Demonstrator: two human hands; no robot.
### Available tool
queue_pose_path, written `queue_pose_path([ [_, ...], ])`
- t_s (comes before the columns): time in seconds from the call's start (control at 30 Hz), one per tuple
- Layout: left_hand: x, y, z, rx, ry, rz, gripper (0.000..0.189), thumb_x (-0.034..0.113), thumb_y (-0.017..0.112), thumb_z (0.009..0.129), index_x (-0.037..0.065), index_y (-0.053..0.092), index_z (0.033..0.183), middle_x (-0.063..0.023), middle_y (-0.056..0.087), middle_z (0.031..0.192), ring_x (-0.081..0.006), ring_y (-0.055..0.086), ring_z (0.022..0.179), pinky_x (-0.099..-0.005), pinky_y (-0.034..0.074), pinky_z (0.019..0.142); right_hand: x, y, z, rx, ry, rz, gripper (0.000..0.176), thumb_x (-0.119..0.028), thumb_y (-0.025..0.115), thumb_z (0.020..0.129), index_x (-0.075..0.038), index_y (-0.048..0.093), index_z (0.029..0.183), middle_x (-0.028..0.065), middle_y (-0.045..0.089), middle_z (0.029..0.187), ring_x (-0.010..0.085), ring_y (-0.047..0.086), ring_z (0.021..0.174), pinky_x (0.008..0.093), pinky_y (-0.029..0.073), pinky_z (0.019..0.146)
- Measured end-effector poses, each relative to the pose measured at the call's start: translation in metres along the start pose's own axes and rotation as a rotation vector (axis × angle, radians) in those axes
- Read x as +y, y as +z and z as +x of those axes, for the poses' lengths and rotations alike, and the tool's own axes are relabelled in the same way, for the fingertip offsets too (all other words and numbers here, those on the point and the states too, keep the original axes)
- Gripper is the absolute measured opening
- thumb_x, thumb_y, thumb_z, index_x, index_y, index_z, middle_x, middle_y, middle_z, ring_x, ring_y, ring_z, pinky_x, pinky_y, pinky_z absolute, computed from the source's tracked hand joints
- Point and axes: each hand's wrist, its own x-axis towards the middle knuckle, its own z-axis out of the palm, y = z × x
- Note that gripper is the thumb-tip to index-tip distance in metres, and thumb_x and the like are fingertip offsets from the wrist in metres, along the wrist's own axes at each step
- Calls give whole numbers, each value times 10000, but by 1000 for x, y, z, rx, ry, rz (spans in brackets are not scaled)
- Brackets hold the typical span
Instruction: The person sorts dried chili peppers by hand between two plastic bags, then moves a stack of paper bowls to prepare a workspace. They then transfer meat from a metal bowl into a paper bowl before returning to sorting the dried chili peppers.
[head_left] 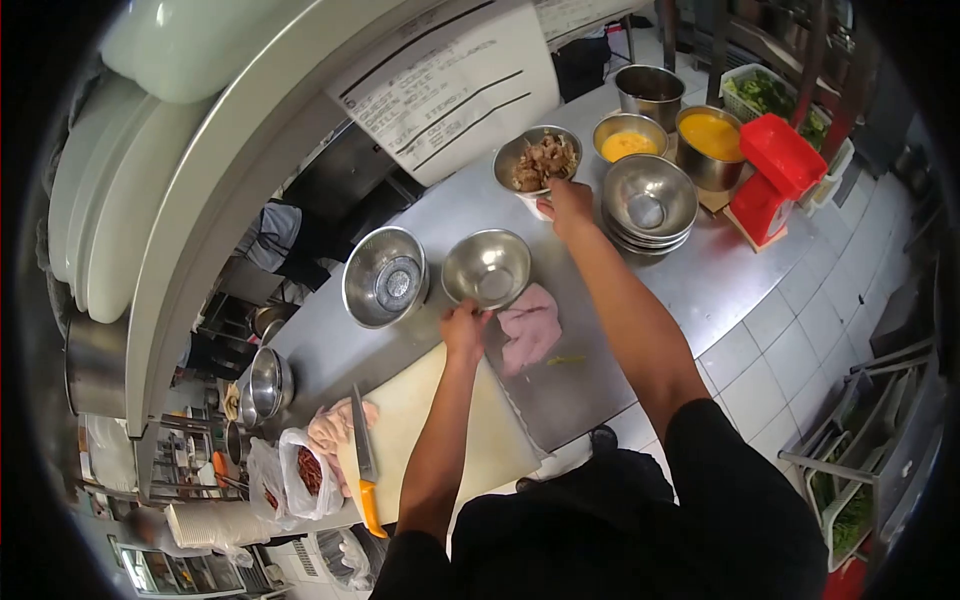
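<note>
My left hand [463, 330] grips the near rim of a small steel mixing bowl [487, 265] with nothing in it. Closed at the near edge of another steel bowl [503, 180], my right hand [568, 208] has its fingertips partly hidden; brown meat pieces [543, 160] fill that bowl. Just below the left-hand bowl, a flat pale pink piece of raw meat [530, 325] lies on the steel counter. A large cream cutting board [440, 420] sits by my left forearm. On its far left are a knife with an orange handle [370, 508] and pale raw meat [328, 430].
Stacked steel bowls [650, 200], a pot of yellow liquid [710, 135] and a red scale [765, 185] stand right. Another steel bowl [385, 275] sits left, bags of dried chillies [310, 475] beyond the board. An order slip [450, 90] hangs from the overhead shelf [190, 170].
</note>
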Motion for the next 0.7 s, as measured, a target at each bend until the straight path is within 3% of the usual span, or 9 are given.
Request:
queue_pose_path([
  [0.13,37,16,-71,-79,-15,45,134,46,631,881,-2,520,939,-98,611,848,-194,637,751,-341,583,709,-41,-21,-40,-130,58,-42,415,-122,655,881,42,536,1243,192,622,1143,303,687,917,400,580,801],
  [0.2,54,36,-98,-149,-11,74,123,53,629,887,-5,532,936,-102,611,865,-196,632,758,-330,578,716,-73,-56,-91,-223,-91,-21,421,-130,659,893,17,522,1263,164,642,1100,271,687,892,373,561,803],
  [0.33,65,112,-109,-349,-7,103,113,63,621,896,-23,557,930,-109,591,918,-189,613,793,-309,571,724,-109,-135,-138,-100,-344,127,380,-118,646,904,12,522,1239,112,675,992,202,673,836,328,548,785],
  [0.4,54,156,-108,-399,32,100,137,67,626,899,-33,554,958,-102,578,918,-178,599,794,-315,573,722,-123,-166,-152,-4,-373,138,363,-110,653,891,17,535,1209,109,675,989,190,663,792,320,545,763],
  [0.5,26,213,-106,-492,39,-45,290,160,692,913,-30,554,1082,-113,595,1008,-213,615,896,-361,564,817,-126,-206,-166,110,-386,117,345,-107,652,892,25,544,1192,111,664,980,178,645,764,315,538,748],
  [0.6,0,223,-124,-542,-97,40,393,225,705,930,-36,538,1171,-114,600,1066,-209,616,921,-356,565,823,-115,-233,-183,195,-357,81,355,-90,642,894,39,544,1210,126,656,979,187,632,754,308,534,737],
  [0.7,-16,201,-160,-467,-204,233,401,234,672,955,-2,541,1250,-84,612,1096,-201,631,901,-347,569,790,-91,-254,-192,224,-312,42,355,-88,644,896,43,552,1213,134,659,984,193,632,759,302,538,730],
])
